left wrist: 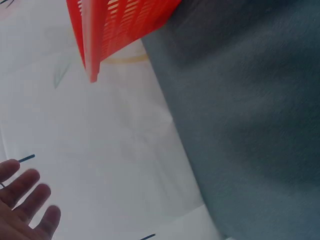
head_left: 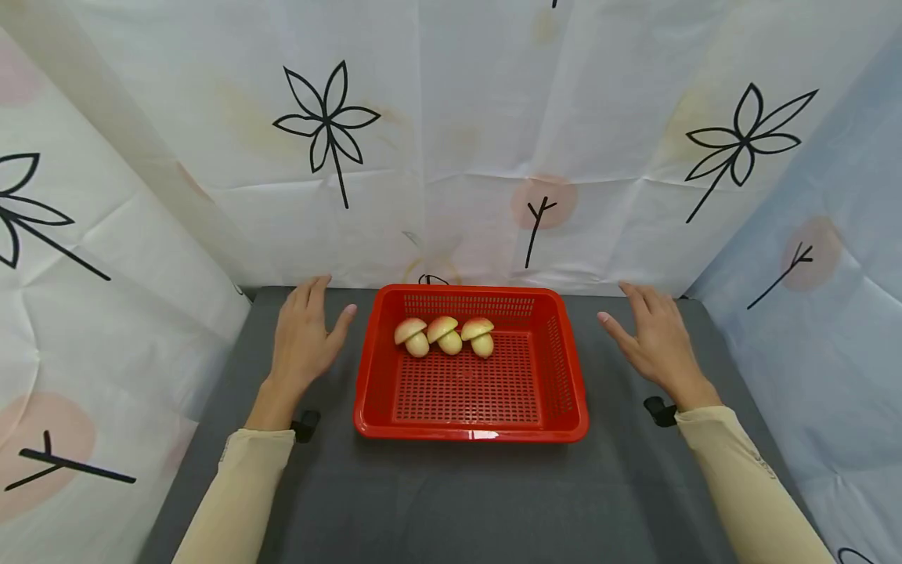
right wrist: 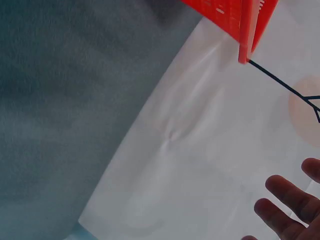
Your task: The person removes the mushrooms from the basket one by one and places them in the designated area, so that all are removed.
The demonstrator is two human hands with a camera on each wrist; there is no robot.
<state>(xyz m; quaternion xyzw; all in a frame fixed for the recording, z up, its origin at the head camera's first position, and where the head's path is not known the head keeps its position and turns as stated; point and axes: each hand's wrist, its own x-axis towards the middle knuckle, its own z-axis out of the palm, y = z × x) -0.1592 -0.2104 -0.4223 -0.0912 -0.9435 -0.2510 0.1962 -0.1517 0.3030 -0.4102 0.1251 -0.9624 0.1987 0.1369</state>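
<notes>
Sleeves (head_left: 236,489), two, beige cloth. Table (head_left: 465,505), one, dark grey, matte. Left hand (head_left: 303,333), fingers extended, thumb spread, holding nothing; beside basket (head_left: 430,432). Right hand (head_left: 661,341), fingers likewise extended, nothing held; opposite side. Basket, one, red plastic, rectangular, rounded corners, perforated walls and floor. Contents: mushrooms (head_left: 447,335), three, domed red-yellow caps, stubby pale stems, side by side toward far left. Behind: cloth (head_left: 465,102), white, creased, black line-drawn flowers.

The 2 wrist views cut off the red basket (left wrist: 93,35) and hands (left wrist: 18,217) (right wrist: 307,229).
</notes>
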